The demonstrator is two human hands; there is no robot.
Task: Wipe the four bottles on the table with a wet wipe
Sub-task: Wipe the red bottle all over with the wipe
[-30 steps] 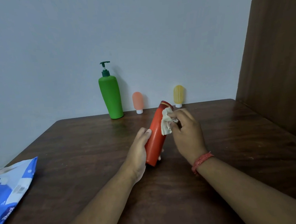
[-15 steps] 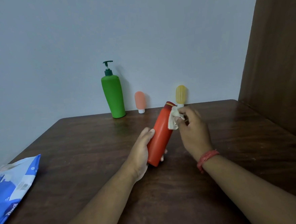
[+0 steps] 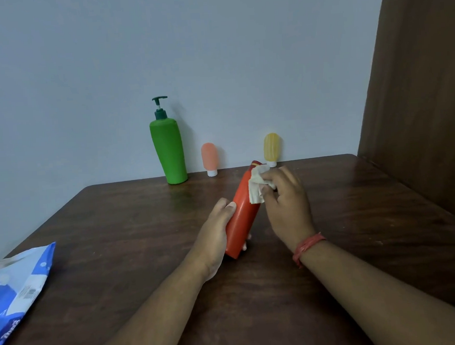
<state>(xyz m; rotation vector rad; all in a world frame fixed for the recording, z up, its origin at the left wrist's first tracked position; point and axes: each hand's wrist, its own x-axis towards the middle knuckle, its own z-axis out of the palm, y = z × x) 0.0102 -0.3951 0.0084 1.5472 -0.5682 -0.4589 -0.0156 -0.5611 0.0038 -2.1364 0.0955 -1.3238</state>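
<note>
The wipes packet (image 3: 14, 292) is running off the left edge; the left hand (image 3: 214, 238) is hiding the red bottle's (image 3: 244, 211) lower left side.

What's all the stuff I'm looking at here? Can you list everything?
red bottle: 1, red-orange, tilted, held above the table's middle
wet wipe: 1, off-white, crumpled against the red bottle's upper part
green pump bottle: 1, green with dark pump, upright at the table's far edge
pink bottle: 1, pale pink, white cap down, right of the green one
yellow bottle: 1, yellow, cap down, far edge, further right
wipes pack: 1, blue and white, table's near left
table: 1, dark brown wood
wristband: 1, red, right wrist
left hand: grips the red bottle's lower part
right hand: fingers pinch the wet wipe
</note>
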